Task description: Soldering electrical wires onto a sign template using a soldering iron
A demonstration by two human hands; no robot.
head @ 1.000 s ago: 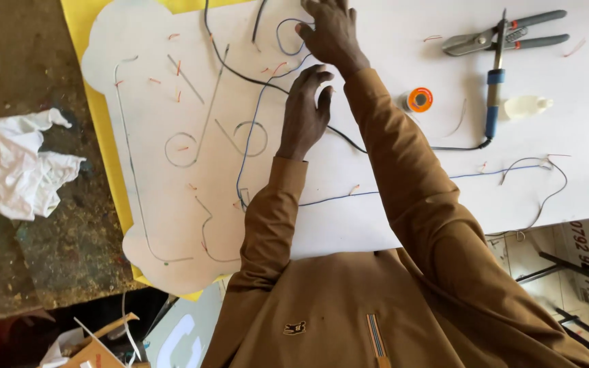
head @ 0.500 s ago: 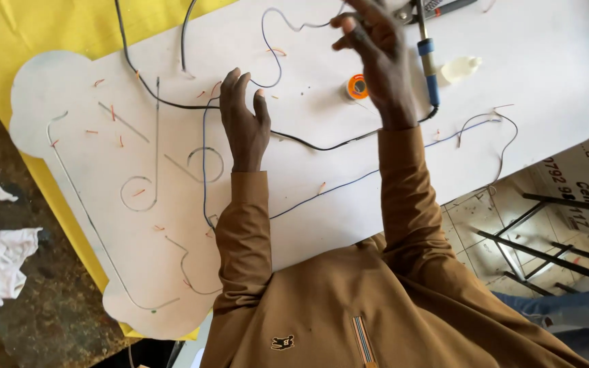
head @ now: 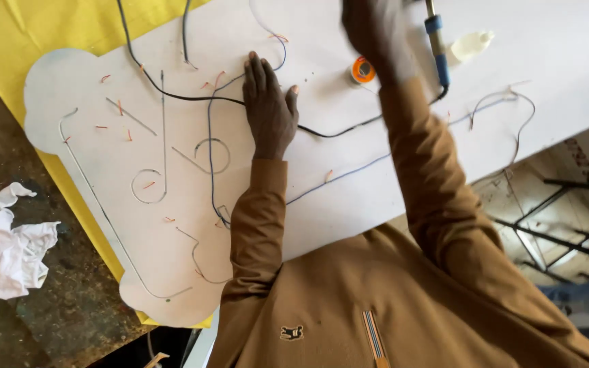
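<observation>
— Where is the left hand (head: 269, 109)?

— Flat on the white board (head: 390, 184), fingers spread and pointing away from the person, palm pressing a black cable (head: 172, 95) that runs left to right beneath it. It grips nothing.

— And the right hand (head: 375, 34)?

— Raised near the far edge, blurred; I cannot tell whether its fingers are closed. An orange spool (head: 362, 69) lies just beside it.

— The blue-handled tool (head: 436, 48)?

— On the board to the right of that hand, its long axis running near to far.
</observation>
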